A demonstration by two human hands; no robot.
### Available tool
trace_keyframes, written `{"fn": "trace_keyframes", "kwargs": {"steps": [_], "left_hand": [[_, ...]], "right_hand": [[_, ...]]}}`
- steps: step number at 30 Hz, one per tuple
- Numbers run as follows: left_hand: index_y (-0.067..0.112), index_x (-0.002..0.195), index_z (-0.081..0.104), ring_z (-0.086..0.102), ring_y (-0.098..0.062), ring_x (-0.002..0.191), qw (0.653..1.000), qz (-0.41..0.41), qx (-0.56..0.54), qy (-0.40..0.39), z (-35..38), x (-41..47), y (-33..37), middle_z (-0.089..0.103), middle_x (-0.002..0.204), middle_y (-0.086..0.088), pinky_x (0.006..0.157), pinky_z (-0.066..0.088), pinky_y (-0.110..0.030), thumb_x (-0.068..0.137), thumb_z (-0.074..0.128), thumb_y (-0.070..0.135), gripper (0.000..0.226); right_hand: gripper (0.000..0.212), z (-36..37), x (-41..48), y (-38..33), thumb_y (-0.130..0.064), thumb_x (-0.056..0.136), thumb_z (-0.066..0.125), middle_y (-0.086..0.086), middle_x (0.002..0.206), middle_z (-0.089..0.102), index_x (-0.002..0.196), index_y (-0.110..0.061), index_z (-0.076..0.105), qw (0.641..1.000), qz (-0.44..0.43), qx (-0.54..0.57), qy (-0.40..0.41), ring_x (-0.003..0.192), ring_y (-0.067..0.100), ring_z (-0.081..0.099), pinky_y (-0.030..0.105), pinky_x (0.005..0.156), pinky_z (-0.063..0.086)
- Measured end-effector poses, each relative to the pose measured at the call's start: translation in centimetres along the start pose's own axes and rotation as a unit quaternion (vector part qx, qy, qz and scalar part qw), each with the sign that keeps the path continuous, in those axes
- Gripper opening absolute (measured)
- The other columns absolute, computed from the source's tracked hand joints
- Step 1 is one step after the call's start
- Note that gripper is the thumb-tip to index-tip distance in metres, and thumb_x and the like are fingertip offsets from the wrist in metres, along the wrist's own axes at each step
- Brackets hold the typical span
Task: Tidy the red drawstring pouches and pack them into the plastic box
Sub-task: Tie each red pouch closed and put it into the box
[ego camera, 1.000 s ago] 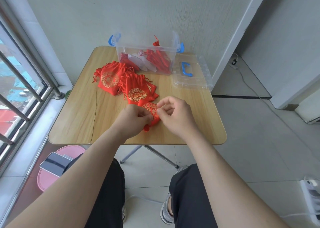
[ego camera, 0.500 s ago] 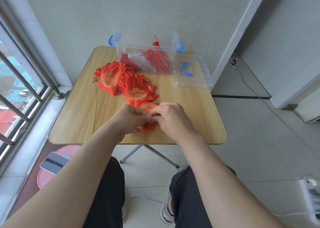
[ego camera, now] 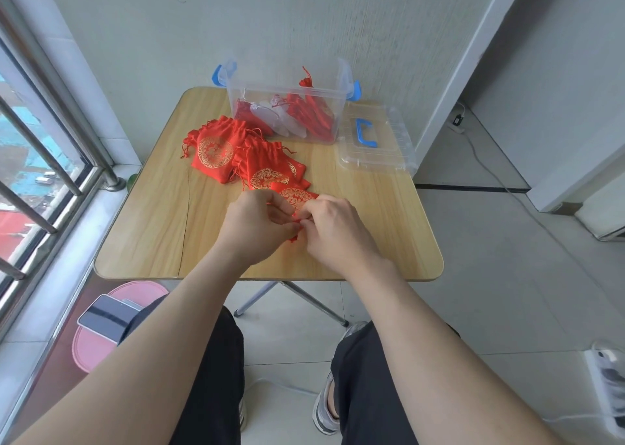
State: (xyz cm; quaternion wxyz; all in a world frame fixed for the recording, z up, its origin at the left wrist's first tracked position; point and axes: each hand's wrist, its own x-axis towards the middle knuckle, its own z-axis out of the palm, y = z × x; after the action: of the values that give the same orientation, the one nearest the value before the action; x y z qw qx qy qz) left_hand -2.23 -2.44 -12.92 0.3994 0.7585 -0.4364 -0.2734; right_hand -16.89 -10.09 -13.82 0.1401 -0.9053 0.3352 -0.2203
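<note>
Centrally in the frame, a person's left hand (ego camera: 257, 228) and right hand (ego camera: 333, 231) meet over a red drawstring pouch (ego camera: 297, 195) stamped with a round gold emblem. Each grip is pinched together on the pouch's near end, where a red cord end (ego camera: 293, 240) hangs between the hands. Just above, more red pouches (ego camera: 216, 153) bearing the same gold medallions lie heaped on the pale wood-grain counter (ego camera: 152, 235). At upper centre, against a grey-white wall, a clear plastic box (ego camera: 257, 87) with blue latches holds further red pouches and some pale items. Its lid (ego camera: 389, 150), blue handle up, lies just beside it on the right. Window bars fill the left edge. At lower left a pink stool (ego camera: 98, 353) carrying a phone (ego camera: 105, 316) stands on the tiled floor.
</note>
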Motion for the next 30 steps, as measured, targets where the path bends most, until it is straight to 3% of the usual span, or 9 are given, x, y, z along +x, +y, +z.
{"fn": "trace_keyframes", "kwargs": {"steps": [10,13,15,18,21,24,30], "left_hand": [[0.023,0.079,0.075,0.072,0.001,0.064,0.989,0.121,0.068,0.047,0.4,-0.4,0.5,0.074,0.063,0.011,0.074,0.064,-0.033,0.073,0.079,0.003,0.021],[0.023,0.084,0.074,0.074,-0.001,0.070,0.982,0.163,0.082,0.042,0.8,-0.2,0.2,0.075,0.069,0.011,0.076,0.063,-0.036,0.076,0.081,0.003,0.022],[0.021,0.087,0.073,0.074,0.000,0.072,0.979,0.182,0.083,0.040,0.9,-0.1,0.1,0.076,0.072,0.012,0.077,0.063,-0.035,0.079,0.083,0.002,0.022],[0.017,0.089,0.074,0.073,0.002,0.073,0.973,0.208,0.092,0.030,0.9,0.0,0.0,0.076,0.075,0.011,0.077,0.062,-0.030,0.083,0.081,-0.002,0.022],[0.018,0.092,0.074,0.073,0.004,0.080,0.973,0.212,0.089,0.024,0.8,0.1,0.1,0.077,0.081,0.012,0.078,0.058,-0.017,0.085,0.078,-0.006,0.025],[0.017,0.094,0.074,0.073,0.005,0.086,0.975,0.208,0.072,0.026,0.8,-0.1,0.1,0.076,0.085,0.015,0.080,0.058,-0.015,0.085,0.079,-0.005,0.024],[0.020,0.085,0.074,0.072,0.008,0.084,0.978,0.192,0.064,0.056,0.3,-0.1,-0.1,0.074,0.080,0.017,0.077,0.056,-0.011,0.084,0.084,0.002,0.020]], "right_hand": [[0.014,0.1,-0.2,0.0,-0.007,0.089,0.068,-0.001,0.080,0.074,0.089,-0.015,0.079,0.995,0.075,0.067,0.009,0.077,0.020,0.069,0.039,0.070,0.061],[0.014,0.1,-0.2,0.4,-0.011,0.087,0.069,-0.008,0.077,0.075,0.088,-0.020,0.081,0.977,0.158,0.142,0.007,0.077,0.011,0.070,0.029,0.071,0.061],[0.011,-0.5,-0.3,0.8,-0.014,0.089,0.073,-0.008,0.081,0.075,0.090,-0.022,0.081,0.951,0.219,0.217,-0.021,0.078,0.005,0.070,0.019,0.070,0.057],[0.010,-1.4,-0.2,1.2,-0.013,0.091,0.076,-0.007,0.084,0.076,0.089,-0.022,0.080,0.891,0.289,0.342,-0.067,0.079,0.011,0.068,0.026,0.076,0.056],[0.010,-1.5,0.1,1.0,-0.002,0.091,0.072,-0.001,0.072,0.068,0.089,-0.010,0.076,0.830,0.321,0.447,-0.086,0.068,0.015,0.057,0.028,0.062,0.046],[0.009,-1.4,0.3,1.0,0.006,0.092,0.066,0.008,0.069,0.058,0.092,-0.002,0.070,0.762,0.349,0.536,-0.102,0.062,0.017,0.051,0.028,0.054,0.037],[0.009,-1.7,0.5,1.0,0.002,0.095,0.065,0.009,0.070,0.056,0.089,-0.004,0.066,0.704,0.364,0.592,-0.145,0.059,0.016,0.052,0.026,0.053,0.037]]}}
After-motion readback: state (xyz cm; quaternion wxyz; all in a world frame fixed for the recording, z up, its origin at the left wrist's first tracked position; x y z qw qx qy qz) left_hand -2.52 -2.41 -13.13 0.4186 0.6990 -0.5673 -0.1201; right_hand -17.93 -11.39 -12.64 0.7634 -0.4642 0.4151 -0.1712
